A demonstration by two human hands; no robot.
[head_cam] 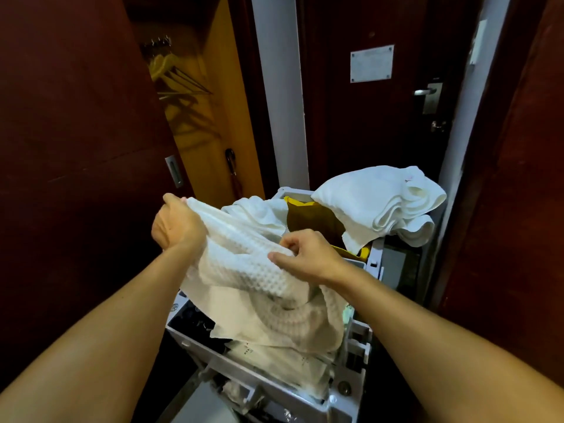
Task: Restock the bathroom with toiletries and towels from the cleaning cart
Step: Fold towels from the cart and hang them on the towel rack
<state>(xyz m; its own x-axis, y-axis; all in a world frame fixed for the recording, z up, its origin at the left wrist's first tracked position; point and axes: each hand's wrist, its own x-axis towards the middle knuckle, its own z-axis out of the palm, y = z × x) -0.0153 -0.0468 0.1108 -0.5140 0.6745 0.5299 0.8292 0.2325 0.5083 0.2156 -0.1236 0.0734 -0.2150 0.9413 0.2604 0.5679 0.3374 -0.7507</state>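
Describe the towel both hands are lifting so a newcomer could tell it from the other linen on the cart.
Start at the grey cleaning cart in front of the dark door. Above its near end, the left hand and right hand grip the waffle towel by its top edge. Its cream, gridded weave sets it apart from the smooth white folded towels piled at the far right.

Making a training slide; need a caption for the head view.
Both hands, left and right, lift a waffle-weave towel from the cleaning cart.
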